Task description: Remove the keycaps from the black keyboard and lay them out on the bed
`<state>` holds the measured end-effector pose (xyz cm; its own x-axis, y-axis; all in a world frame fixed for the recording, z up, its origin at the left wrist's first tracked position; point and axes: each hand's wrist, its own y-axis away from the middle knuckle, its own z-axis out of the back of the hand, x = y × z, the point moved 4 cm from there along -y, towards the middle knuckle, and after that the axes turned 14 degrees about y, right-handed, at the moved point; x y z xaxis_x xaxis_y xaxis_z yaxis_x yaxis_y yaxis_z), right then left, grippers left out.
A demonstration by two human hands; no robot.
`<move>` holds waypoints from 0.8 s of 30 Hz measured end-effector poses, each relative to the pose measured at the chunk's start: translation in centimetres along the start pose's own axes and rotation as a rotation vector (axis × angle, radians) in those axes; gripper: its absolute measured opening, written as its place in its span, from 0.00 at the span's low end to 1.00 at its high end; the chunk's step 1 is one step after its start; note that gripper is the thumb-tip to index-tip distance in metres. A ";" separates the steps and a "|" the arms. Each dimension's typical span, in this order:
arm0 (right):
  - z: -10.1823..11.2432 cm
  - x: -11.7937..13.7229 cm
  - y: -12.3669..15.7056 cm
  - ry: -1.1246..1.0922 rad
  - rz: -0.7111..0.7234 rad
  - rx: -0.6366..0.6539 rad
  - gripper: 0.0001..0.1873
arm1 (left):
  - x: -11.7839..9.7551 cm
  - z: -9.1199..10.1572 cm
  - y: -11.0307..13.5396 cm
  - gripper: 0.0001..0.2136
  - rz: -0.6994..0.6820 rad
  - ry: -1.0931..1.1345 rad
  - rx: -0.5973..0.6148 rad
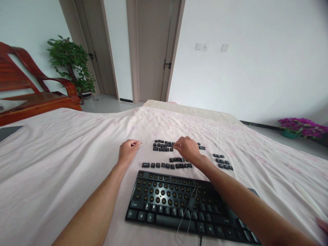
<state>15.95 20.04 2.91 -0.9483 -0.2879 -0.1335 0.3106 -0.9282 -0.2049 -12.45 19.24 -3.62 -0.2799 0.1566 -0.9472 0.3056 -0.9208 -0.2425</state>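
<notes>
My left hand (pixel 128 149) is closed in a pinch just above the pink cloth, left of the loose black keycaps (pixel 163 149); anything between its fingertips is too small to see. My right hand (pixel 187 147) is also closed, its thumb and fingertips down at the keycap rows; what they grip cannot be made out. Closer to me lies a black keyboard (pixel 176 220), its upper rows stripped to bare round switch spots and its lower rows still capped. A wire keycap puller (pixel 191 203) rests across it. My right forearm covers part of the keyboard's right side.
A row of keycaps (pixel 167 166) lies just beyond the keyboard, and a small group (pixel 223 162) sits to the right. The creased cloth (pixel 84 164) spreads all around. Farther off are a wooden chair (pixel 57 97), a green plant (pixel 70 59) and purple flowers (pixel 302 126).
</notes>
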 end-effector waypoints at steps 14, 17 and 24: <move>0.3 2.1 2.1 -0.067 0.219 0.066 0.02 | 0.3 -0.1 -0.1 0.16 0.008 -0.001 0.016; 0.2 1.7 1.8 -0.092 0.198 0.056 0.02 | 0.1 -0.1 0.0 0.16 0.009 0.000 0.018; -0.4 -1.3 0.5 -0.046 -0.018 -0.035 0.06 | -0.1 -0.1 0.1 0.15 0.017 0.012 0.008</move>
<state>17.38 20.03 2.57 -0.9556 -0.2821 -0.0849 0.2944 -0.9248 -0.2408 -12.34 19.18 -3.55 -0.2635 0.1451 -0.9537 0.3030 -0.9261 -0.2246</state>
